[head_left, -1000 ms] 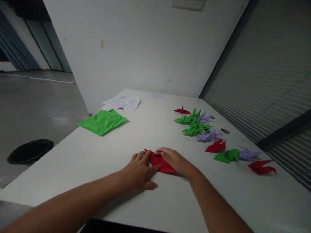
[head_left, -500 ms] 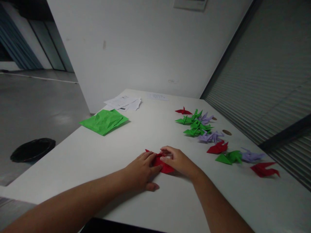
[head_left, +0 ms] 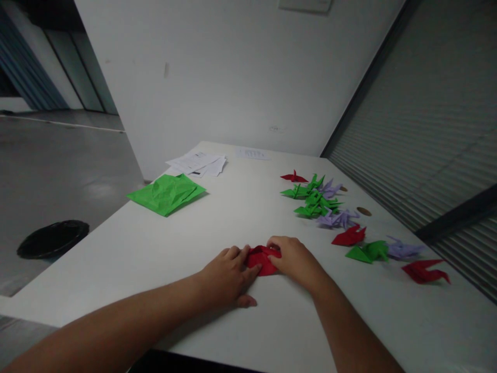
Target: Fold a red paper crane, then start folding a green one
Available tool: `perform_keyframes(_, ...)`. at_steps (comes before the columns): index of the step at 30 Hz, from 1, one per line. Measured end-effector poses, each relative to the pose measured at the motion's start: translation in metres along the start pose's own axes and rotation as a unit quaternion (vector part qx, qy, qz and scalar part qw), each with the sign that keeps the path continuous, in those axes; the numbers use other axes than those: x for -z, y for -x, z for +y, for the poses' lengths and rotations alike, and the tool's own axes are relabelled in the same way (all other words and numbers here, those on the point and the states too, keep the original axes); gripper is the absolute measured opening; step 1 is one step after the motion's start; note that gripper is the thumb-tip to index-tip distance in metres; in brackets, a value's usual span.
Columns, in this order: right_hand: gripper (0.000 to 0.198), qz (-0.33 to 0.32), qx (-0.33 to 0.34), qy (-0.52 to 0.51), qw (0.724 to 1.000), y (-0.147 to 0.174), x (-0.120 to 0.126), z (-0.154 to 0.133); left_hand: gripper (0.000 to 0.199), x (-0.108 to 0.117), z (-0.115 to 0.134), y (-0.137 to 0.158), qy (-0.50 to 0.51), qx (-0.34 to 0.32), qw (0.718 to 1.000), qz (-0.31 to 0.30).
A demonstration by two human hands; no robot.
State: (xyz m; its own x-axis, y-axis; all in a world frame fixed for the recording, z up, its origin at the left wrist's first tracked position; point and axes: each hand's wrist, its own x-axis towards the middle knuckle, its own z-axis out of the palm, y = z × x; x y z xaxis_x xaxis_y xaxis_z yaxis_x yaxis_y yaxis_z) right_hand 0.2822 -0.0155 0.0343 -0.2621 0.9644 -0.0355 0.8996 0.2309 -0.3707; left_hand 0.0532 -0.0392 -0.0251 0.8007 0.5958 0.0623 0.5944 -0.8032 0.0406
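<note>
A partly folded piece of red origami paper (head_left: 263, 263) lies on the white table between my two hands, its upper layer raised at the far edge. My left hand (head_left: 229, 277) holds down its left side with the fingers, the thumb spread apart on the tabletop. At the right edge my right hand (head_left: 291, 259) pinches the paper between thumb and fingers. Part of the paper is hidden under the fingers. Folded paper cranes in red, green and purple lie to the right, the closest being a red crane (head_left: 349, 235).
Green paper sheets (head_left: 166, 194) lie at the table's left edge, with printed papers (head_left: 196, 163) behind them. A black-lined bin (head_left: 52, 239) stands on the floor at left. A wall (head_left: 225, 77) is at the back, window blinds (head_left: 438, 119) at right.
My right hand has shifted slightly right and closed on the red paper's right edge. The paper's pointed far-left corner no longer shows, and its upper layer is spread wider.
</note>
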Motion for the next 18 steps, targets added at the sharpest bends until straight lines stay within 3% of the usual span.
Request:
perform_keyframes(8,0.012,0.011,0.002,0.034,0.999,-0.004,0.0,0.01,0.06,0.025,0.007,0.0,0.01,-0.017,1.0,0.0)
perform_keyframes(18,0.011,0.023,-0.005,0.065,0.998,-0.007,-0.001,0.015,0.057,0.024,0.008,0.001,0.034,-0.016,0.999,0.001)
